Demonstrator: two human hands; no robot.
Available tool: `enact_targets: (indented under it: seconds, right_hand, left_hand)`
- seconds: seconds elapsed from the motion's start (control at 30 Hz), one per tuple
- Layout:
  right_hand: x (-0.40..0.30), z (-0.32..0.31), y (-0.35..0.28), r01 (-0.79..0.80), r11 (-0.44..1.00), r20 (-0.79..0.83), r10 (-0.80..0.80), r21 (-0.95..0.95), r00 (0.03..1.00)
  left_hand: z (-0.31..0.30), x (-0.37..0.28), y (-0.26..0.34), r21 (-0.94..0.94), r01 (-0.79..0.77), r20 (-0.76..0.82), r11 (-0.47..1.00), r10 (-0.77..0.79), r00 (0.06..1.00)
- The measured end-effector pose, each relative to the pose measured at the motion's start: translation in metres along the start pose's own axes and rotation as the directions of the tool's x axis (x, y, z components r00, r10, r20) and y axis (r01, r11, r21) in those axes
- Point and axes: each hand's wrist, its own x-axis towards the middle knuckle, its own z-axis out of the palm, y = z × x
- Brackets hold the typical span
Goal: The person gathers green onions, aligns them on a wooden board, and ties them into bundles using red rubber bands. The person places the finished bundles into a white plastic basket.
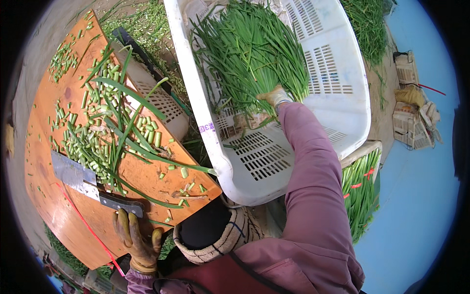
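My left hand (137,239), in a stained yellowish glove, rests at the near edge of an orange wooden board (55,220). Its fingertips reach close to the black handle of a cleaver (75,172) that lies flat there, and nothing is in the hand. Cut green stem pieces (91,147) and a few long loose leaves (132,143) are strewn over the board. Inside a white slotted plastic crate (264,154), my gloved right hand (273,97) touches a heap of long chive-like greens (253,55). Leaves partly cover its fingers, so its grip cannot be made out.
Beyond the board, cut bits (147,22) litter the ground. A red strip (88,228) crosses the board. Right of the crate are bundled greens (361,194) with red ties, loose greens (367,29) and a blue surface (415,191). A fleece-lined black item (216,235) is below the crate.
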Motion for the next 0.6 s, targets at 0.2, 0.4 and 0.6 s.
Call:
enact_targets:
  seconds: [0.2,0.4,0.6]
  right_hand:
    - [-0.021,0.009,-0.015,-0.056,0.996,-0.072,0.062,0.075,0.995]
    - [0.012,-0.033,-0.019,-0.073,0.997,0.189,0.069,0.015,0.98]
    - [0.013,-0.104,-0.003,0.48,0.835,0.5,-0.547,0.27,0.671]
  left_hand:
    - [0.0,0.002,0.003,0.011,-0.001,-0.008,1.0,0.002,1.0]
    - [-0.002,0.006,0.003,-0.037,-0.059,-0.04,0.998,0.057,0.998]
    - [-0.004,0.008,0.005,-0.061,-0.049,-0.029,0.997,0.047,0.998]
